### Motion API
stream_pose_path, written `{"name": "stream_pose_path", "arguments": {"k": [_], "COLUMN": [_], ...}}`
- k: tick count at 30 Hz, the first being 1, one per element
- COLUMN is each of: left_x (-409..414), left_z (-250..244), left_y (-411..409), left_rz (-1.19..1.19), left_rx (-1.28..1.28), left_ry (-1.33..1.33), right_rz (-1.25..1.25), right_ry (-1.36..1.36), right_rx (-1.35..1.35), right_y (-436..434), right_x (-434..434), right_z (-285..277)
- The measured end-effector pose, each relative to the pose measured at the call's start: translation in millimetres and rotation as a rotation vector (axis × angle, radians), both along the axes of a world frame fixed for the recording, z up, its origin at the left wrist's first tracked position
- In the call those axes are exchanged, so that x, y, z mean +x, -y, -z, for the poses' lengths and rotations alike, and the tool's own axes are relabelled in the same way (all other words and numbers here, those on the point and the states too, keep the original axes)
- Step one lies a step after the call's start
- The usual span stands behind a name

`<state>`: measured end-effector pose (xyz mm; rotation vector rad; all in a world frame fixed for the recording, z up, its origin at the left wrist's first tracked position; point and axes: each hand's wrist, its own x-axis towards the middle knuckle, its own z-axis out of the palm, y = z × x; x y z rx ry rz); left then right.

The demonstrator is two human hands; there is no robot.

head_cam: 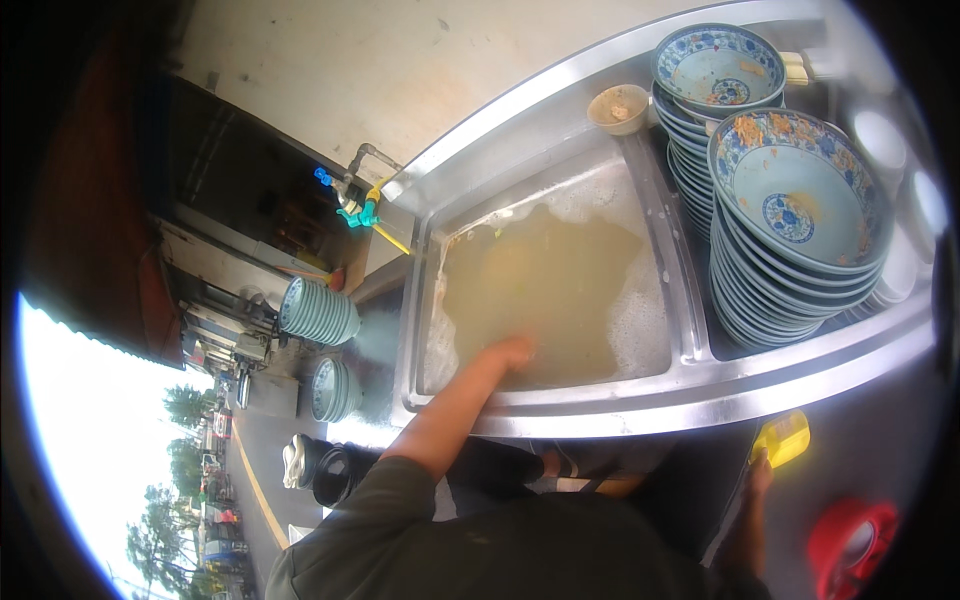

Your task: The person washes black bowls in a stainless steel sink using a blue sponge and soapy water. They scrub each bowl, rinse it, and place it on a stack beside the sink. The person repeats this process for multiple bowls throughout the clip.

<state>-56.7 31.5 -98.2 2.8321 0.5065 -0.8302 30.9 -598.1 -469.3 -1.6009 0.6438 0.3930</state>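
My left hand (516,352) dips into the cloudy, foam-edged water (547,285) of the stainless steel sink (682,300); its fingers are blurred and partly under the surface, so what they touch is hidden. At the right, outside the sink's front edge, my right hand (760,471) is closed around a yellow plastic bottle (784,439). Beyond the basin's right rim stand tall stacks of blue-patterned bowls, the nearer topped by a bowl (787,206) with food scraps, the farther by another soiled bowl (724,75). A small beige bowl (619,109) sits by the basin's back right corner.
Left of the sink are stacked patterned bowls (319,311) and a shorter stack (334,390). A teal-handled tap (364,215) with a yellow hose (391,238) is at the sink's left end. White bowls (879,139) stand far right; a red plastic basin (836,536) is low right.
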Motion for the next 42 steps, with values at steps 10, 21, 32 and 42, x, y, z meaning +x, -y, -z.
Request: {"name": "stream_pose_path", "arguments": {"k": [10,21,32,42], "left_x": [6,14,32,52], "left_z": [-11,-11,-7,-92], "left_y": [7,26,26,51], "left_rz": [0.043,-0.11,0.24,-0.801], "left_rx": [-0.006,-0.325,-0.183,-1.565], "left_ry": [0.048,0.276,0.077,0.653], "right_rz": [-0.024,-0.024,0.371,0.387], "right_ry": [0.133,0.036,0.127,0.866], "right_rx": [-0.164,-0.235,0.473,0.661], "right_y": [-6,-1,53,67], "right_x": [2,-12,23,98], "right_z": [-23,-7,-50,-459]}}
